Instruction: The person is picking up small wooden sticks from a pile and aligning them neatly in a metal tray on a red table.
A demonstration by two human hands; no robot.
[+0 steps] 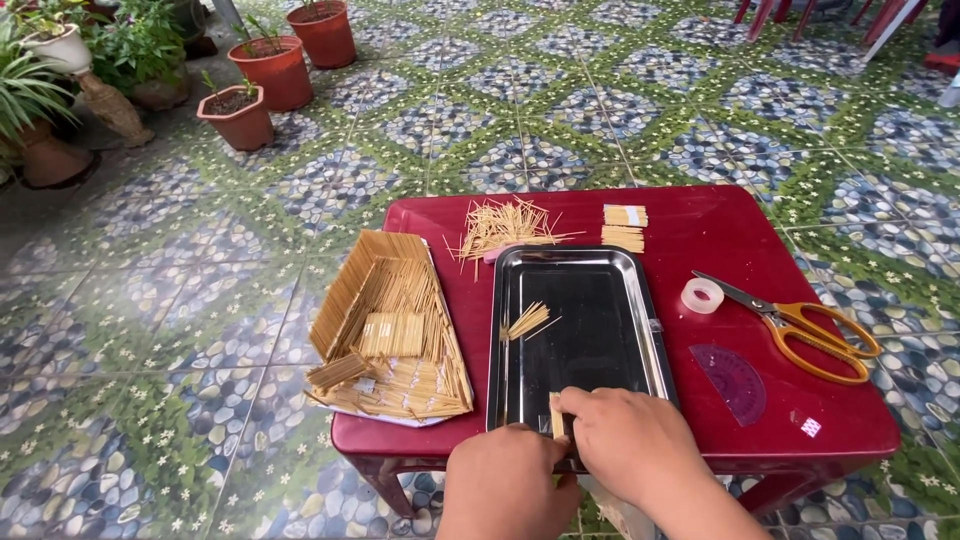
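Observation:
My left hand (pixel 505 480) and my right hand (pixel 625 440) meet at the near edge of a shiny metal tray (pixel 620 310) on a small red table (pixel 720 235). Together they pinch a short flat row of joined toothpicks (pixel 556 413) that stands on the tray floor. A small fan of loose toothpicks (pixel 527 321) lies in the tray's left half. Left of the tray sits a boat-shaped structure of toothpicks (pixel 385 320) on white paper.
A heap of loose toothpicks (pixel 500 228) and two small toothpick panels (pixel 624 227) lie behind the tray. A roll of clear tape (pixel 702 295), orange-handled scissors (pixel 800 325) and a purple protractor (pixel 732 380) sit on the right. Terracotta plant pots (pixel 270 70) stand on the patterned tiled floor.

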